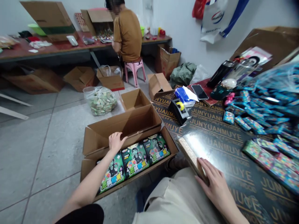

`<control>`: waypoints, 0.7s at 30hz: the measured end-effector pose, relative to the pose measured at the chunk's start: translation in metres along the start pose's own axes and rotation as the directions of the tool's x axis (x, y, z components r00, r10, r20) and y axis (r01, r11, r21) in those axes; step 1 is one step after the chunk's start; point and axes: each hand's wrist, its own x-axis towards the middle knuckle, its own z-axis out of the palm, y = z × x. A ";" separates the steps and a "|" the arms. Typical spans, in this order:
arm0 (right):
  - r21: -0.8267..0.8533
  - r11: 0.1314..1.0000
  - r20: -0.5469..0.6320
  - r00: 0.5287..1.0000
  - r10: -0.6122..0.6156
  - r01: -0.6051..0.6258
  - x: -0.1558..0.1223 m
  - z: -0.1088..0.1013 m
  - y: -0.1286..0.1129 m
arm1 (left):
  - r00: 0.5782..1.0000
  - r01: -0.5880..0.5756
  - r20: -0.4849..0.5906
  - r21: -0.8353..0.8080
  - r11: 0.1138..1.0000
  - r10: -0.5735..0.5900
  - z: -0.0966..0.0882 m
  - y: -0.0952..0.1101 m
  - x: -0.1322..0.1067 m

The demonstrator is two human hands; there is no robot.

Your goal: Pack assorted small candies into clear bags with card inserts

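cardboard carton (121, 124) under the open left hand (116, 141), half-open right hand (216, 186) against a tan flat box (192, 158), neither gripping.

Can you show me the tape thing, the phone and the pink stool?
Tape dispenser (175, 109), head view, on its black body.
Phone (199, 92), head view, on its dark screen.
Pink stool (142, 73), head view, on one leg.

Packing workshop: cardboard cartons (134, 99) on a tiled floor (46, 149), tape dispenser (179, 110) on a printed plywood table (217, 124), long red bench (35, 49) behind.
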 end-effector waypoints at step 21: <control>-0.013 0.998 -0.098 0.993 -0.061 0.060 0.000 0.017 0.009 | 0.999 0.039 0.015 0.362 0.932 -0.047 -0.076 0.053 0.046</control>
